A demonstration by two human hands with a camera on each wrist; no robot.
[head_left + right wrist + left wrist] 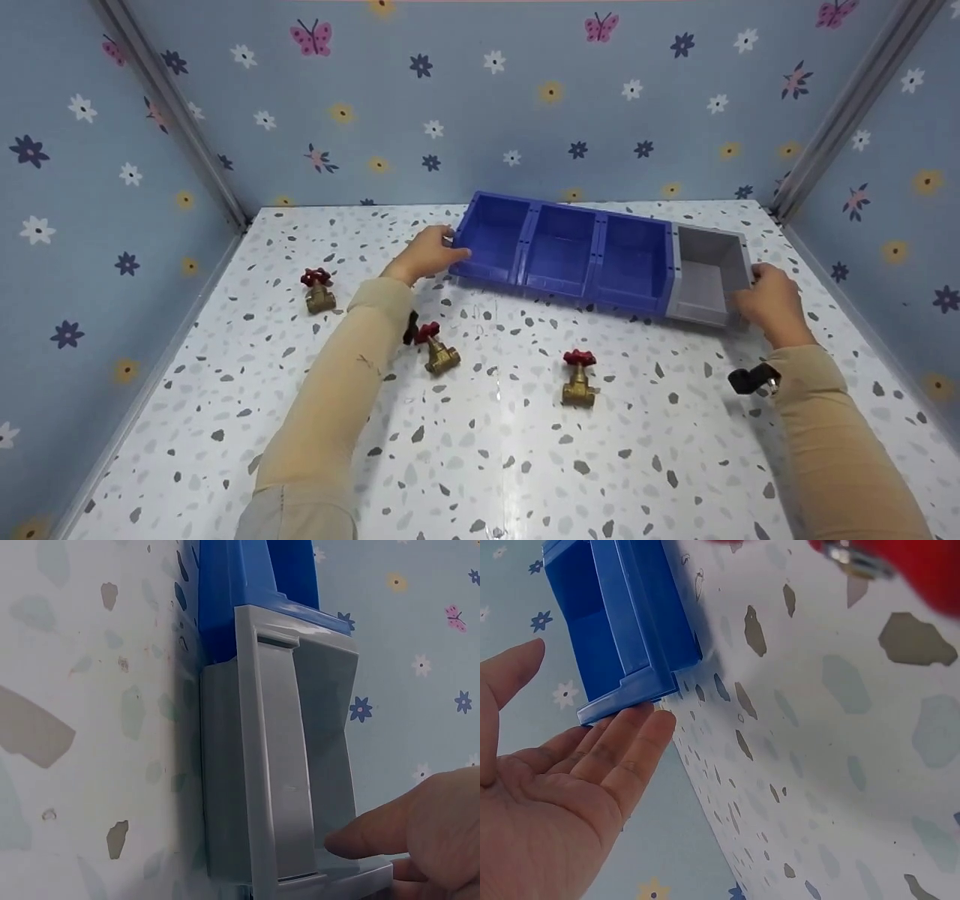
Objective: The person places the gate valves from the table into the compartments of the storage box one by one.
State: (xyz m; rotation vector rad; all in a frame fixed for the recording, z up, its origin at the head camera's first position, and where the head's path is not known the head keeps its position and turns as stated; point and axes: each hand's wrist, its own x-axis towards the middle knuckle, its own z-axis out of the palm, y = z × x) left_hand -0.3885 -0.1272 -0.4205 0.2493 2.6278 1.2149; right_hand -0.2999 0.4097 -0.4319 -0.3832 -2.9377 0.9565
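A joined row of three blue storage bins [559, 251] and one grey storage bin [701, 281] lies toward the back wall, its grey end nearer the person. My left hand [429, 253] is at the left end of the row. In the left wrist view its straight fingers [626, 754] touch the end wall of a blue bin [641, 622], thumb held apart. At the other end my right hand [776, 304] pinches the side wall of the grey bin [285, 765], thumb on the inside and fingers outside. The bins hold nothing.
Three brass gate valves with red handwheels lie on the speckled table: one valve [319, 291] at the left, another valve [439, 352] beside the left forearm, a third valve [578, 381] in front of the bins. Patterned panels [510, 97] stand at the back and sides.
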